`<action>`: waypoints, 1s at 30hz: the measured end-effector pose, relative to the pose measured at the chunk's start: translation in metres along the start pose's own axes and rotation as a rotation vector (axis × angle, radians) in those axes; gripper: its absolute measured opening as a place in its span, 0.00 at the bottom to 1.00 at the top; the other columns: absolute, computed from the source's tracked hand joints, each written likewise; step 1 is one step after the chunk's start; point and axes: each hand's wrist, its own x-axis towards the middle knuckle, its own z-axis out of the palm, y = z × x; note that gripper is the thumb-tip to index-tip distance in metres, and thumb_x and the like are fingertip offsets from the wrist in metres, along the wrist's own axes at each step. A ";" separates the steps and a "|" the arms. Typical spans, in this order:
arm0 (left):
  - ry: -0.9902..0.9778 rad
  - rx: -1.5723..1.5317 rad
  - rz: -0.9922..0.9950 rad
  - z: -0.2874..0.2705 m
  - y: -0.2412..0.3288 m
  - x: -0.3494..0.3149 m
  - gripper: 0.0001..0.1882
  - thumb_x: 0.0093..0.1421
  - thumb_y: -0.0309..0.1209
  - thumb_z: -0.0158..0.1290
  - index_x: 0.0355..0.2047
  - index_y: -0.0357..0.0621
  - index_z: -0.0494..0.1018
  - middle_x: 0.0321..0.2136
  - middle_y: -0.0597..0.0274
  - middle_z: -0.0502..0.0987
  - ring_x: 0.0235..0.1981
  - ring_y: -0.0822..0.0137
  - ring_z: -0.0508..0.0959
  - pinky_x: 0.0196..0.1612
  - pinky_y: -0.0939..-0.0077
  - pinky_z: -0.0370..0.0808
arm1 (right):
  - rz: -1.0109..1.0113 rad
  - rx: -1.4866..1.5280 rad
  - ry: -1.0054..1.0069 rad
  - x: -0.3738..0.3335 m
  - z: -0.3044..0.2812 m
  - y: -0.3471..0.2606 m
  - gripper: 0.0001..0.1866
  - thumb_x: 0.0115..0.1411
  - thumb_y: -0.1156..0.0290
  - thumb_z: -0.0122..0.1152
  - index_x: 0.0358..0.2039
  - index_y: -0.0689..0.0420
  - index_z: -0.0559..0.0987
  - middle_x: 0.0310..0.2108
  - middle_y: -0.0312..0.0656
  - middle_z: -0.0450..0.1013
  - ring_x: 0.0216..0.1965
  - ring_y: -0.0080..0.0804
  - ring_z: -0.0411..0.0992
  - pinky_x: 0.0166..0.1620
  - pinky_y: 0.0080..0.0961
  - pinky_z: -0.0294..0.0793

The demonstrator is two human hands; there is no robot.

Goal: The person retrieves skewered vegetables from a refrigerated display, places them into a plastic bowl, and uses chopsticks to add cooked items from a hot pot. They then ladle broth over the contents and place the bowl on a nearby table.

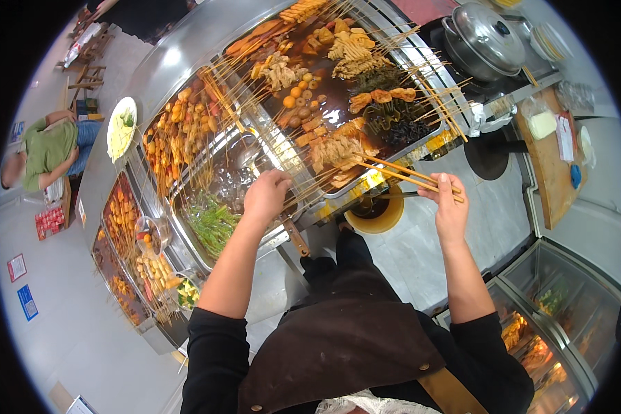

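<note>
Right grip [448, 196] holds chopsticks [401, 170], tips at folded food [332, 152] leftward of it; left grip [265, 196] curled, contents unclear.

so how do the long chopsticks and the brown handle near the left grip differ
The chopsticks are a slim pair; the handle is one thicker piece.
The chopsticks are yellowish, while the handle is darker brown.
The chopsticks sit in the right grip; the handle is unheld, near the left grip.
Both look wooden.

Skewers [179, 127] in broth trays [403, 154] and a lidded pot [486, 41] mark a food shop.
</note>
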 end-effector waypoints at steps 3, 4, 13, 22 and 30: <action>0.043 -0.019 0.013 0.000 0.001 -0.001 0.12 0.62 0.38 0.54 0.41 0.49 0.81 0.39 0.52 0.79 0.43 0.49 0.79 0.46 0.58 0.74 | 0.008 -0.003 0.045 0.001 0.004 0.006 0.20 0.72 0.60 0.51 0.39 0.69 0.75 0.34 0.46 0.77 0.32 0.33 0.79 0.38 0.24 0.80; 0.062 -0.023 0.022 -0.001 0.000 -0.001 0.12 0.62 0.38 0.54 0.41 0.49 0.81 0.38 0.51 0.79 0.42 0.49 0.79 0.46 0.59 0.75 | 0.010 -0.012 0.044 0.001 0.004 0.007 0.20 0.72 0.60 0.51 0.39 0.69 0.75 0.34 0.46 0.77 0.32 0.33 0.79 0.38 0.24 0.80; 0.118 -0.206 -0.016 -0.020 -0.001 -0.001 0.13 0.62 0.38 0.55 0.42 0.46 0.80 0.35 0.54 0.80 0.39 0.52 0.80 0.44 0.62 0.75 | 0.022 -0.009 0.035 -0.003 -0.001 0.005 0.18 0.71 0.60 0.52 0.42 0.67 0.74 0.37 0.46 0.76 0.33 0.35 0.79 0.40 0.27 0.81; 0.256 0.083 -0.026 -0.086 0.006 0.036 0.14 0.65 0.39 0.53 0.46 0.50 0.81 0.43 0.54 0.79 0.42 0.55 0.80 0.47 0.62 0.75 | -0.058 0.039 0.028 -0.011 -0.015 -0.011 0.18 0.72 0.61 0.50 0.42 0.66 0.74 0.39 0.47 0.75 0.36 0.40 0.79 0.41 0.33 0.82; 0.347 0.179 0.021 -0.069 0.009 0.116 0.13 0.64 0.41 0.52 0.44 0.54 0.80 0.40 0.54 0.82 0.44 0.52 0.80 0.48 0.57 0.75 | -0.081 0.122 0.053 -0.013 -0.015 -0.008 0.17 0.72 0.61 0.49 0.41 0.66 0.74 0.36 0.48 0.75 0.34 0.40 0.79 0.40 0.34 0.81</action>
